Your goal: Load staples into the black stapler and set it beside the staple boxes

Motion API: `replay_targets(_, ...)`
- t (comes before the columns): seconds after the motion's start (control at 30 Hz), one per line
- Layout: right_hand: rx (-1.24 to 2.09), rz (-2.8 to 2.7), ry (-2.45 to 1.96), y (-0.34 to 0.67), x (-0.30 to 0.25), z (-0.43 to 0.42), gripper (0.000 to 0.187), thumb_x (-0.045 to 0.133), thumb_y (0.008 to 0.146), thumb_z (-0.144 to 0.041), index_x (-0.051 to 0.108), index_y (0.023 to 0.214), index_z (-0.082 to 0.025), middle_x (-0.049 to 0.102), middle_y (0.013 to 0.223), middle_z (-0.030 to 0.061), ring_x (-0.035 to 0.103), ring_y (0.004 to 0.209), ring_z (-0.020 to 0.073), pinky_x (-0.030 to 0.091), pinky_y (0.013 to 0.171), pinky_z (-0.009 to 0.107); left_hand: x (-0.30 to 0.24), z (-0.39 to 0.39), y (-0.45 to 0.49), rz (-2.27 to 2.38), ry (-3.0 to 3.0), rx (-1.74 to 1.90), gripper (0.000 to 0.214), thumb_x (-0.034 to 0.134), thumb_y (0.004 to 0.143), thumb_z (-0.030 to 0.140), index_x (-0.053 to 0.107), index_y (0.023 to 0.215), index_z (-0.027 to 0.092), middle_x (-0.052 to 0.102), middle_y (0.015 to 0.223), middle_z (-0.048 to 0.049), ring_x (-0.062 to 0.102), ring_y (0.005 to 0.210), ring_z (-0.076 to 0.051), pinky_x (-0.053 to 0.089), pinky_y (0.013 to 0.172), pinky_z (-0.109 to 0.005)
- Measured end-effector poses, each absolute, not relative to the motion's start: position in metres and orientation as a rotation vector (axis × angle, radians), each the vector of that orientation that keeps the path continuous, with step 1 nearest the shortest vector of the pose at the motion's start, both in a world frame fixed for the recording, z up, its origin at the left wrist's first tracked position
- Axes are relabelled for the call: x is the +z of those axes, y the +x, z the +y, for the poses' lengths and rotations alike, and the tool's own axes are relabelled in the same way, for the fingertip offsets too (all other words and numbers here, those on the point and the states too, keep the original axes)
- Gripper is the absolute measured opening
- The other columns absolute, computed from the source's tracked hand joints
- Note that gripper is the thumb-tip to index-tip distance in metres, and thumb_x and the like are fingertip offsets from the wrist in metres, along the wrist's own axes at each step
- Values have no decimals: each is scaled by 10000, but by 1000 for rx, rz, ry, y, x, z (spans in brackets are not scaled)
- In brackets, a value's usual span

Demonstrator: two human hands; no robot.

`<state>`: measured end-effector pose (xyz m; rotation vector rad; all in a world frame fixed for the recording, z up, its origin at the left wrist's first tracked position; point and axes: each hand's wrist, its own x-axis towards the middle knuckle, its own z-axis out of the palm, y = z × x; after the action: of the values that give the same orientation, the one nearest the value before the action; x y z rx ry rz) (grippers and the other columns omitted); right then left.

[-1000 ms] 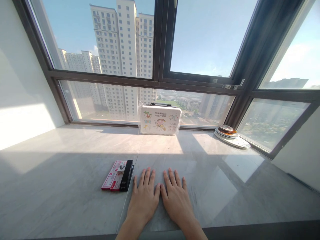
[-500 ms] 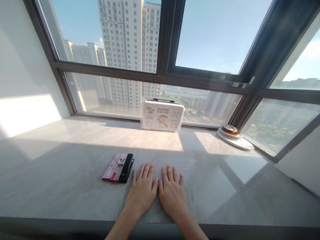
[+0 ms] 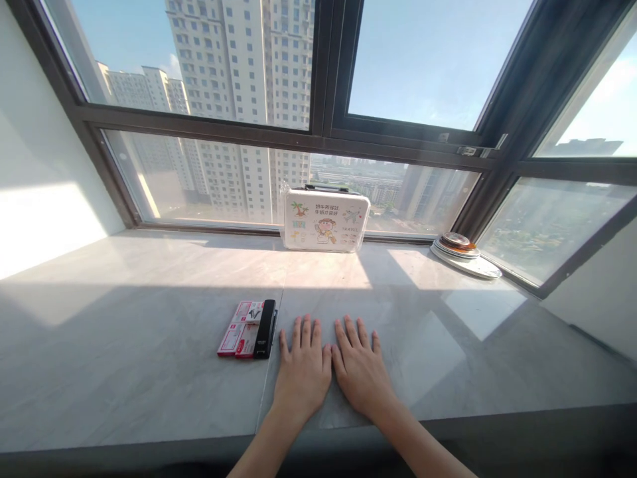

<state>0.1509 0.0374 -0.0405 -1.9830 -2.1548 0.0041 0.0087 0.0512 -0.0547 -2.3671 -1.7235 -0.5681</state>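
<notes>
Both of my hands lie flat, palms down, on the grey marble sill (image 3: 164,385), thumbs almost meeting. My left hand (image 3: 303,368) has its fingers spread and holds nothing. Likewise my right hand (image 3: 362,365) rests with fingers apart, holding nothing. Just left of my left hand lies a black stapler (image 3: 265,330), apart from the fingers. Against the stapler's left side sit small red-and-white boxes (image 3: 239,332), one with a stapler picture on it.
A white case (image 3: 326,222) with cartoon prints and a dark handle stands upright against the window. At the back right corner lies a stack of plates (image 3: 462,255). Dark window frames (image 3: 199,124) run behind the sill, whose front edge is near my wrists.
The camera view has turned slightly, so the hands, stapler and boxes appear a little further right. The hands stay flat in the same place on the sill.
</notes>
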Motion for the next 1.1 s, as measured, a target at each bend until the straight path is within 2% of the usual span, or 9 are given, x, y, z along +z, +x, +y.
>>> replay_targets(0.53, -3, -2079, -2077, 139, -32, 40, 558, 314, 1009, -379, 318, 1562, -302, 220, 1661, 15, 128, 1533, 288, 118, 1205, 521, -49, 50, 7, -1750, -2386, -604, 550, 338, 1007, 367, 395, 1522, 180, 320, 1617, -131, 190, 1512, -359, 167, 1191, -653)
replay_targets(0.8, -14, -2097, -2030, 147, -40, 41, 561, 279, 1024, -385, 295, 1572, -264, 200, 1665, 62, 98, 1535, 314, 88, 1196, 563, -51, 47, 14, -1785, -2347, -600, 546, 334, 1018, 398, 372, 1533, 220, 317, 1623, -98, 181, 1518, -333, 143, 1205, -630)
replay_targets(1.1, 102, -2078, -1954, 163, -41, 39, 565, 284, 1018, -398, 320, 1563, -253, 207, 1663, 58, 71, 1539, 297, 50, 1206, 546, -51, 44, 22, -1791, -2323, -506, 552, 350, 1015, 438, 371, 1533, 248, 317, 1625, -79, 204, 1514, -316, 151, 1214, -589)
